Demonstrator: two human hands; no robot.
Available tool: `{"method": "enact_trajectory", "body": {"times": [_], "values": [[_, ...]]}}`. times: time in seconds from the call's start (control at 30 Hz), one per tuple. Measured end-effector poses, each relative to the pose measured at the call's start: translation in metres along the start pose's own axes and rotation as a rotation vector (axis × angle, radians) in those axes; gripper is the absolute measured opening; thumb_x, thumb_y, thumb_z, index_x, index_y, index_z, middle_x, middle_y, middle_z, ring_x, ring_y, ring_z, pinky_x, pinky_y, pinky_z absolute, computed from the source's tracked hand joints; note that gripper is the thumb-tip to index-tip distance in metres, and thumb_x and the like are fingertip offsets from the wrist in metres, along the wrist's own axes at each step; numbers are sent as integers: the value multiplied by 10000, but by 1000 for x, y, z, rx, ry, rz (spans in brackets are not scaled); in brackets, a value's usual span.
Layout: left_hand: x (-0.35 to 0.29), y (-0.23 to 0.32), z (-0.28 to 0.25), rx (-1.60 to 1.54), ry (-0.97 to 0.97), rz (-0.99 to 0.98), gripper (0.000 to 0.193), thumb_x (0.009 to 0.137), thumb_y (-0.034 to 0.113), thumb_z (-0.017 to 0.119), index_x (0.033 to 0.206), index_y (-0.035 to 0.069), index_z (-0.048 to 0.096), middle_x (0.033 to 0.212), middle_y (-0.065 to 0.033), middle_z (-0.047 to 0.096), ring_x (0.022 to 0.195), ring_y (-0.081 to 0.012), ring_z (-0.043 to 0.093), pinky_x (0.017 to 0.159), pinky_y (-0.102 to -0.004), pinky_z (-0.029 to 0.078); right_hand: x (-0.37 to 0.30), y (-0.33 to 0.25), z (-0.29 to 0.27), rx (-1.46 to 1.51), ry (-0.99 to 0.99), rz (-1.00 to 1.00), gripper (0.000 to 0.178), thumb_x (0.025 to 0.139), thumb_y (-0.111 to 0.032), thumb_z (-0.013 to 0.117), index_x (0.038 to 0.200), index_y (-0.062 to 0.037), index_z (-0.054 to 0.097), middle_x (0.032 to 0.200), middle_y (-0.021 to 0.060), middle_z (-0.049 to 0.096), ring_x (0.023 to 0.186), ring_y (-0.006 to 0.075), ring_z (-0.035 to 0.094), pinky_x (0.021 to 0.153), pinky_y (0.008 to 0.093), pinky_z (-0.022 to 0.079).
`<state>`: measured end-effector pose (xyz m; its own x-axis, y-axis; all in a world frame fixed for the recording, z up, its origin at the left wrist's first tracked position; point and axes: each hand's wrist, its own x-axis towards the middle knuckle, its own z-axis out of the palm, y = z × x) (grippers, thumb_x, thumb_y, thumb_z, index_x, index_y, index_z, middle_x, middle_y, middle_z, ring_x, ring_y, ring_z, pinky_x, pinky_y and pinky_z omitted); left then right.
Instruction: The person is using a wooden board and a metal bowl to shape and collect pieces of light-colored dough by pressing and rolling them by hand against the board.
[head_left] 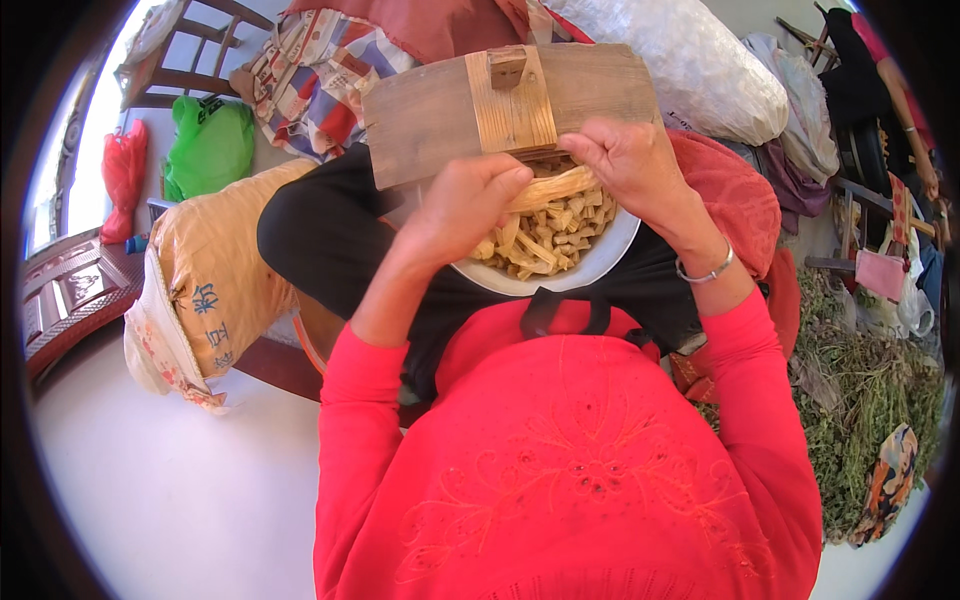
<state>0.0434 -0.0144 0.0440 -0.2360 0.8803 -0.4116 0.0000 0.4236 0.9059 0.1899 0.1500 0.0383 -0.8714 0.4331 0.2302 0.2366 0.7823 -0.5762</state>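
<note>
A pale yellow, fibrous strip point(553, 188) stretches between my two hands, just above a white bowl point(602, 270) in my lap. My left hand point(467, 207) is closed on its left end, thumb on top. At the other end, my right hand point(632, 168) is closed too, its curled fingers hiding what they grip there. Short cut pieces of the same pale yellow stuff point(545, 245) fill the bowl. Against the bowl's far side leans a wide wooden board point(420, 120) with a lighter crosspiece point(512, 100) and a small block point(507, 68) fixed on it.
A tan woven sack point(225, 270) stands at my left, with green point(210, 145) and red point(123, 180) plastic bags beyond it. A large white sack point(690, 70) lies at the far right. Dried plants point(850, 400) are heaped at my right. Another person's arm point(905, 110) shows at the right edge.
</note>
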Motion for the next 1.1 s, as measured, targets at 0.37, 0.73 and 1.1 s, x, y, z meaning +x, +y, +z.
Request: {"method": "enact_trajectory", "body": {"times": [0.37,0.73,1.1], "values": [[-57,72,52,-395,-99,783,344,914,311,542,1016,-10,614,749,-87,608,587,-133,540,539,-251,409,-35,-91,-62,864,-208,-111,225,885,-97,561,1058,-47,695,751,23,660,622,121,584,575,243,450],[5,-21,47,-678,-186,33,153,907,92,589,1043,25,580,727,35,531,626,-45,475,557,-213,395,-31,-24,16,-28,311,-25,126,815,-207,663,912,-133,695,659,41,605,589,231,595,536,335,459],[22,-44,41,662,397,679,317,832,-22,554,1144,25,583,956,-132,620,866,-331,616,722,-374,499,-46,21,68,1132,-305,712,287,934,-325,592,912,-54,680,862,-21,653,811,84,576,704,237,450]]}}
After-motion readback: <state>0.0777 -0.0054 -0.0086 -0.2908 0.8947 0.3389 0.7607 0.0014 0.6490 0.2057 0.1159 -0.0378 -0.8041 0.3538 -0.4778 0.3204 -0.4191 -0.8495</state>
